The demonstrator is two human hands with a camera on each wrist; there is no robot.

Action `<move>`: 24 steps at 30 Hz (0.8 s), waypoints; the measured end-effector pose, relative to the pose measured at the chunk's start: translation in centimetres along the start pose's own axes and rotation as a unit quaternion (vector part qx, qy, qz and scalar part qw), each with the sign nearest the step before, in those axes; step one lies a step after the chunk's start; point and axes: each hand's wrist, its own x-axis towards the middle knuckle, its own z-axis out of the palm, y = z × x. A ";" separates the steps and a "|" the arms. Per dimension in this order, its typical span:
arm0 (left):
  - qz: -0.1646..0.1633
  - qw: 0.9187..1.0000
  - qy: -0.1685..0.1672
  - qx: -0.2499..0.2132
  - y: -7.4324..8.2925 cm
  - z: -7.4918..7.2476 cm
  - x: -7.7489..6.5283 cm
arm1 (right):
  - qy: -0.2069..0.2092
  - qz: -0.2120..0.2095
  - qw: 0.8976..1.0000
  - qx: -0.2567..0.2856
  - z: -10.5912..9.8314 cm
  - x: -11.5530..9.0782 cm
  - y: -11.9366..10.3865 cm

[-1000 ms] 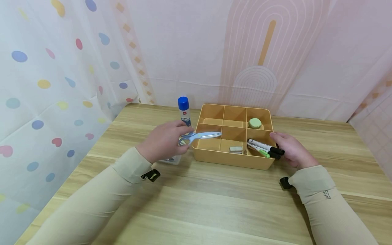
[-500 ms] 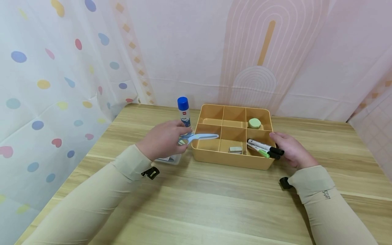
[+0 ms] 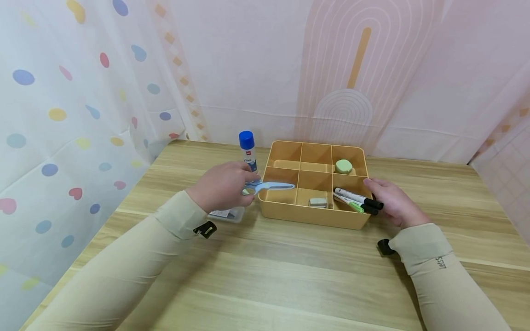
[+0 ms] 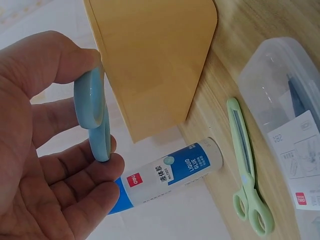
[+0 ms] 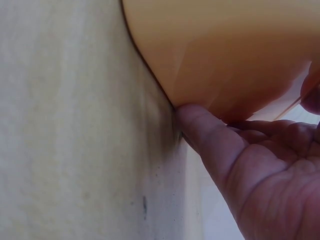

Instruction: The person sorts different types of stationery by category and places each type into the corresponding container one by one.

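Note:
My left hand pinches light blue scissors by their handle loops. The blades point right, over the front left compartment of a yellow-orange divided organizer box. In the left wrist view, thumb and fingers close round the scissors' handles. At the box's right side my right hand holds the wall, thumb up at the rim. The right wrist view shows a fingertip at the bottom edge of the box. Pale green scissors lie on the table, hidden behind my left hand in the head view.
A blue-capped liquid glue bottle stands left of the box. A clear plastic case lies partly under my left hand. Inside the box are markers, a whitish eraser-like block and a round green item. Curtains hang behind the table.
The light blue scissors have shifted slightly left and their tips have dipped a little. My right hand stays on the box.

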 end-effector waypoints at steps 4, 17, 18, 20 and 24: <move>0.000 1.000 -0.006 0.000 0.0 0.0 0.2 | 0.001 -0.001 1.000 0.001 0.0 0.0 0.0; 0.015 1.000 -0.021 0.017 0.2 -0.1 1.0 | 0.003 -0.003 1.000 -0.004 0.0 0.0 0.0; 0.018 0.999 -0.019 0.018 0.3 -0.1 1.1 | 0.002 -0.002 1.000 -0.003 0.0 0.0 0.0; 0.026 0.999 -0.015 0.016 0.3 -0.1 1.3 | 0.002 0.000 1.000 -0.003 0.0 0.0 -0.1; 0.032 0.999 -0.010 0.009 0.5 -0.1 1.5 | 0.003 0.004 1.000 -0.011 0.0 -0.1 -0.1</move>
